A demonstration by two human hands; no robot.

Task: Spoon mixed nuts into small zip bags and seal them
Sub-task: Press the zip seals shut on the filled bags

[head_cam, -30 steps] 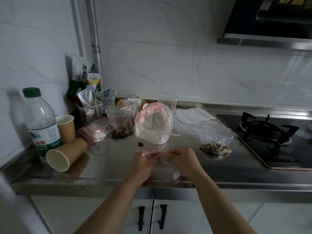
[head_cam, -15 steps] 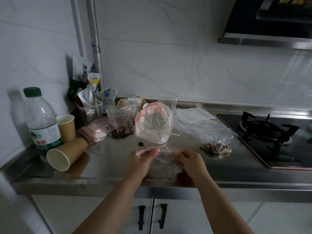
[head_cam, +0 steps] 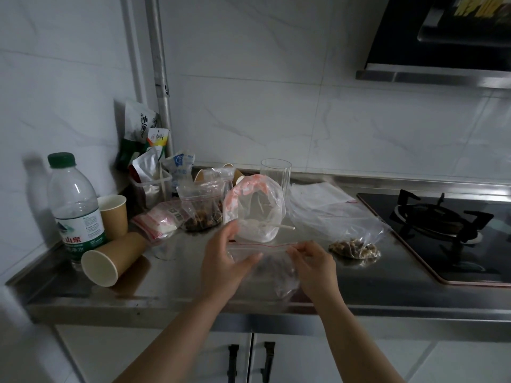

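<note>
From my head camera, I hold a small zip bag (head_cam: 265, 268) above the front edge of the steel bench (head_cam: 177, 288), near its middle, with dark nuts showing dimly through the plastic low in the bag. My left hand (head_cam: 224, 261) has its thumb and fingers closed on the left end of the bag's red-lined zip strip, while my right hand (head_cam: 315, 265) pinches the right end of the same strip between thumb and fingertips, so the strip runs level between them. Just behind the bag, toward the back edge, an open clear bag with a pink rim (head_cam: 254, 208) stands upright with a pale spoon handle (head_cam: 286, 227) poking out to the right. Left of it sits a zip bag of mixed nuts (head_cam: 203, 211). Right of my hands, near the hob (head_cam: 442, 230), a loose clear bag with nuts (head_cam: 354, 246) lies flat on the bench. At the left end a water bottle (head_cam: 74, 208) stands by an upright paper cup (head_cam: 113, 215), and another paper cup (head_cam: 110, 261) lies on its side, mouth toward the front edge. A drinking glass (head_cam: 276, 172) stands against the back edge
</note>
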